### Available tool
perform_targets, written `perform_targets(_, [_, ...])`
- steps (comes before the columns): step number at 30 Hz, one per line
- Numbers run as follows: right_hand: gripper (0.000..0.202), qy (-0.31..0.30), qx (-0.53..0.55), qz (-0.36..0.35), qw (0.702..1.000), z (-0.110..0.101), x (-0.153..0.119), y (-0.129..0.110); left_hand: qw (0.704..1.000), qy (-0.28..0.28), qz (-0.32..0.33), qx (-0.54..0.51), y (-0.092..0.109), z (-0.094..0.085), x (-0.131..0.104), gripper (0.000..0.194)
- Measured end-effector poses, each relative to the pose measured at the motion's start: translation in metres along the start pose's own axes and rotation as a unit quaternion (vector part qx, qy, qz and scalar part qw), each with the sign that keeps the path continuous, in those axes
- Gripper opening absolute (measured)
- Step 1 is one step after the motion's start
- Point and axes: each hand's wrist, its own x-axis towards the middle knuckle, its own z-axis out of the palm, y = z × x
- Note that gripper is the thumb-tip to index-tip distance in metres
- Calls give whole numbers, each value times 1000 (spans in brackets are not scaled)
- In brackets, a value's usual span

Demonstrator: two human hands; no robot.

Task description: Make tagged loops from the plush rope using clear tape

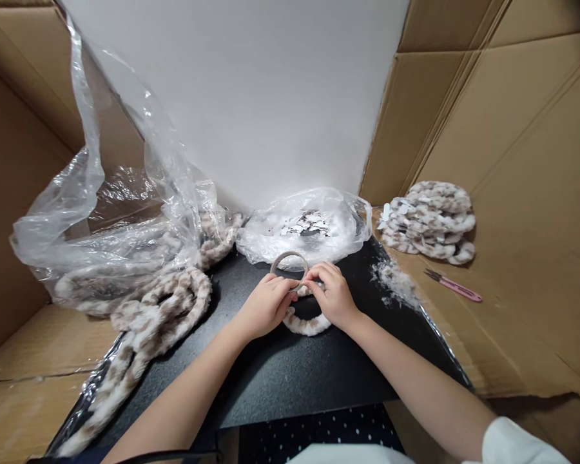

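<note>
My left hand (269, 304) and my right hand (332, 293) meet above the dark tabletop, both with pinched fingers. Between them stands a thin beige ring (289, 256), like a roll of tape, gripped at its lower edge by both hands. Just below, a fluffy white-and-brown loop (307, 325) lies on the table, its upper part partly hidden by my fingers. A small pale tag shows near the left side of this loop.
A clear bag (256, 241) with white scraps lies behind my hands. Fluffy strands (174, 303) and a large plastic bag (125, 241) are at left. On cardboard at right sit stacked fluffy loops (430, 222) and pink snips (457, 287), beside loose fluff (397, 283).
</note>
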Motion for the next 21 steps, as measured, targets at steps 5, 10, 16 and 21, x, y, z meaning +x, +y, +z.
perform_targets(5, [15, -98, -13, -49, 994, -1, -1, -10, 999, 34, 2, 35, -9, -8, -1, 16])
perform_targets(10, [11, -14, 40, -26, 999, 1, -2, -12, 996, 71, 11, 58, -12, -13, -2, 16])
perform_targets(16, [16, 25, -40, -16, 999, 1, 0, -6, 998, 29, 40, 42, -1, -10, 1, 15])
perform_targets(21, [15, -14, -54, -43, 998, -4, 1, -6, 998, -2, 42, 42, -4, -16, 0, 18])
